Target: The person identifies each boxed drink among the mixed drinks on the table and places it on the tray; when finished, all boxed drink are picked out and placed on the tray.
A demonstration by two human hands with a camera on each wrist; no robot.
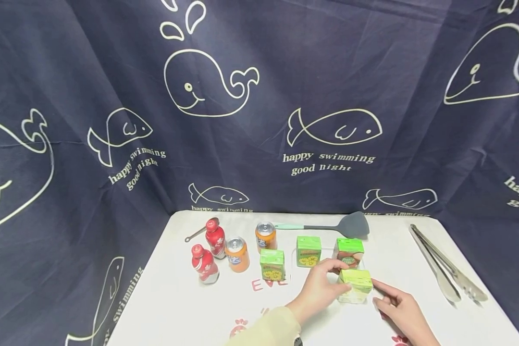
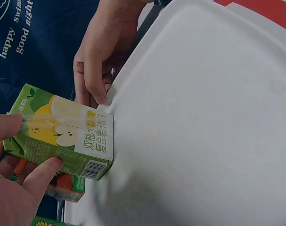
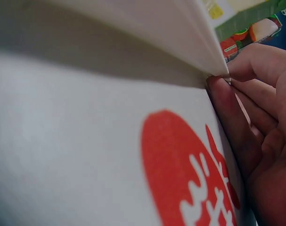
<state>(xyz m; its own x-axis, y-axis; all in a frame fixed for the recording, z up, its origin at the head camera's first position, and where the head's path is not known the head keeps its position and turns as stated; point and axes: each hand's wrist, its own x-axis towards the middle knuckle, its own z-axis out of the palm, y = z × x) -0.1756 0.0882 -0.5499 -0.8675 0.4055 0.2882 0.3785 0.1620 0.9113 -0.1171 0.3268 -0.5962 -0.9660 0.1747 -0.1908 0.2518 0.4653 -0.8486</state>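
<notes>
In the head view my left hand [image 1: 317,290] grips a yellow-green juice box [image 1: 355,284]. Its thumb and fingers lie on opposite sides of the carton, and the left wrist view shows citrus fruit printed on the juice box [image 2: 69,127]. The lower end of the carton meets a white tray [image 2: 194,108]; whether it rests there I cannot tell. To the right of the carton is my right hand [image 1: 402,312]. In the right wrist view its thumb and forefinger pinch the edge of the tray [image 3: 175,37], which slants above the printed tablecloth.
Green juice boxes [image 1: 309,251] and a red-brown one [image 1: 349,253] stand behind my hands. Further left are orange cans [image 1: 237,254] and red bottles [image 1: 204,264], with a spoon [image 1: 194,235] behind. A spatula [image 1: 352,226] lies at the back, metal tongs [image 1: 441,264] at right.
</notes>
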